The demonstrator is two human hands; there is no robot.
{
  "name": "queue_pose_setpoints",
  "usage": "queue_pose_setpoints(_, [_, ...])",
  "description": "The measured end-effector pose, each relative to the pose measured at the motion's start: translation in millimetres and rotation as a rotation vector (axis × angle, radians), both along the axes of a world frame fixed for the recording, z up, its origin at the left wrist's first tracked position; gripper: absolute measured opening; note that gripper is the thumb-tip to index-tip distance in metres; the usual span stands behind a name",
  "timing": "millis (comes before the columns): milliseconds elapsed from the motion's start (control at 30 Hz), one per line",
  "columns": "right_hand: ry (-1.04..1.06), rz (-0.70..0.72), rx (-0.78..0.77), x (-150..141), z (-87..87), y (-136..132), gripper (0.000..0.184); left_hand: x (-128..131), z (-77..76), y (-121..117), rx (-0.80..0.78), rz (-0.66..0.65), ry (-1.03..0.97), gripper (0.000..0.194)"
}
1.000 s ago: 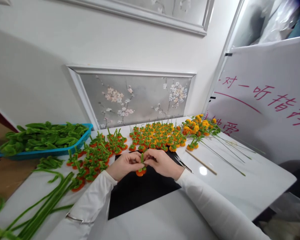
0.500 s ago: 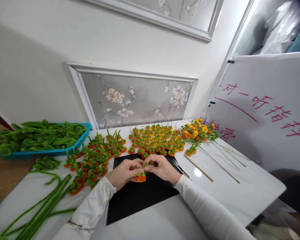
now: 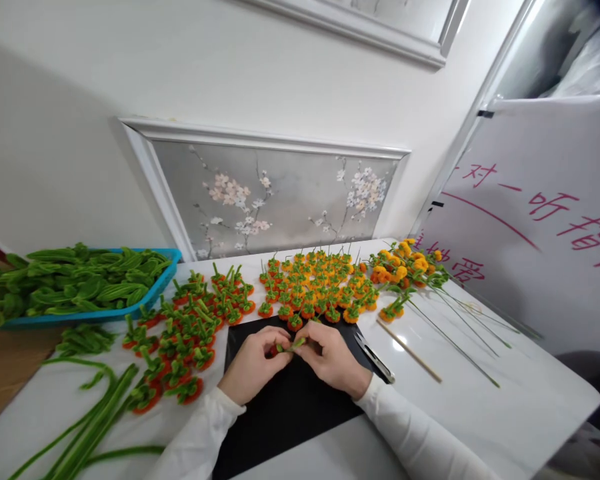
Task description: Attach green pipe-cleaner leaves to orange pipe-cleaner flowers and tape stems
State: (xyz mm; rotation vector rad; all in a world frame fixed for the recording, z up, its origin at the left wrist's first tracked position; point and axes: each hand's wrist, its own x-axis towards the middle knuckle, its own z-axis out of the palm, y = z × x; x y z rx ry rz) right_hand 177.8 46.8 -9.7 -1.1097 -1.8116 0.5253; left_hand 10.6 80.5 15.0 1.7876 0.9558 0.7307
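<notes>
Over a black mat (image 3: 290, 427), my left hand (image 3: 255, 365) and my right hand (image 3: 333, 359) meet with fingertips pinched. Between them is a small orange pipe-cleaner flower with a green stem (image 3: 297, 345); its head is mostly hidden behind my left fingers. My left hand grips the flower by the head side, while my right thumb and finger pinch the green stem end. Thread snips (image 3: 374, 357) lie at the mat's right edge, close to my right hand. Left of my left hand stand several orange flower heads (image 3: 187, 390) with green stems upward.
Yellow-orange flower heads (image 3: 320, 283) crowd the table's back. Finished yellow flowers (image 3: 405, 261) with long stems lie at right, near a wooden stick (image 3: 410, 350). A blue basket (image 3: 167, 279) of green fuzzy leaves (image 3: 85, 280) stands left, behind long green pipe cleaners (image 3: 93, 420).
The flower has tipped over between my hands, so its orange head, visible before, is now mostly covered. Its stem has swung from upright toward the right. The camera view has shifted slightly.
</notes>
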Motion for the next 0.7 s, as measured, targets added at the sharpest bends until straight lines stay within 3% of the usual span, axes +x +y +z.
queue_pose_setpoints(167, [-0.055,0.138,0.035,8,6.4,1,0.018,-1,7.5,-5,-0.571,-0.071,-0.176,0.016])
queue_pose_setpoints(267, [-0.109,0.149,0.066,11,6.9,0,0.022,1,14.0,-9,-0.690,-0.119,-0.164,0.021])
queue_pose_setpoints(333, [-0.141,0.112,0.069,11,6.4,0,0.019,5,16.7,-10,-0.597,-0.112,-0.125,0.024])
queue_pose_setpoints(533, [-0.160,-0.018,0.097,11,6.7,1,0.012,14,14.5,-13,-0.029,0.022,0.074,0.028])
queue_pose_setpoints(700, [-0.132,-0.047,0.091,13,8.2,1,0.008,14,13.7,-12,0.102,0.065,0.110,0.011])
